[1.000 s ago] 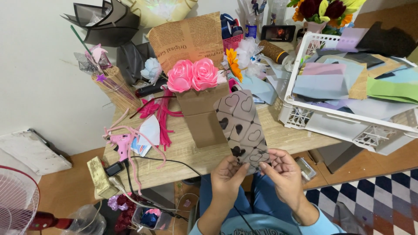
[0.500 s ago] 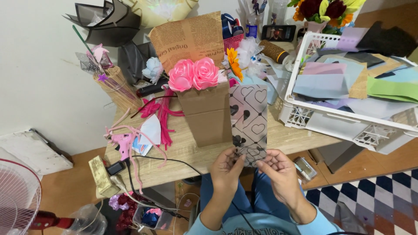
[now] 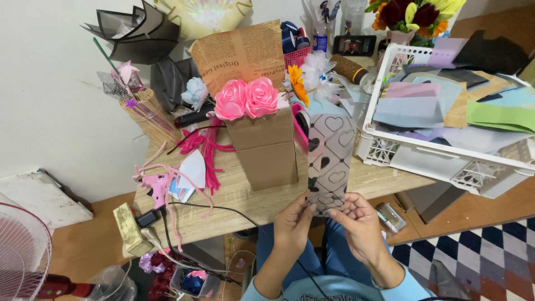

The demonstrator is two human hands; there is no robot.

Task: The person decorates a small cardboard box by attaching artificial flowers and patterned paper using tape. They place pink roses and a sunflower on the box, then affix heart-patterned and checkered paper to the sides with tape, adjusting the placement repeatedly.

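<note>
Both my hands hold a translucent wrapping sheet [image 3: 330, 156] with black and white heart prints upright over the front edge of the wooden table [image 3: 223, 203]. My left hand [image 3: 291, 220] pinches its lower left corner. My right hand [image 3: 359, 226] grips its lower right corner. Just left of the sheet stands a brown cardboard box [image 3: 266, 147] topped by two pink ribbon roses [image 3: 247, 99], backed by brown printed paper [image 3: 239, 53].
A white plastic basket [image 3: 423, 159] of coloured paper sheets fills the right. Pink pipe cleaners [image 3: 206, 147], a pink glue gun [image 3: 156, 187], a basket of sticks [image 3: 147, 114] and cables lie left. A fan [image 3: 22, 251] stands at lower left. Flowers and jars crowd the back.
The heart-print sheet has swung from tilted leftward to upright, and both hands shifted slightly right along its lower edge.
</note>
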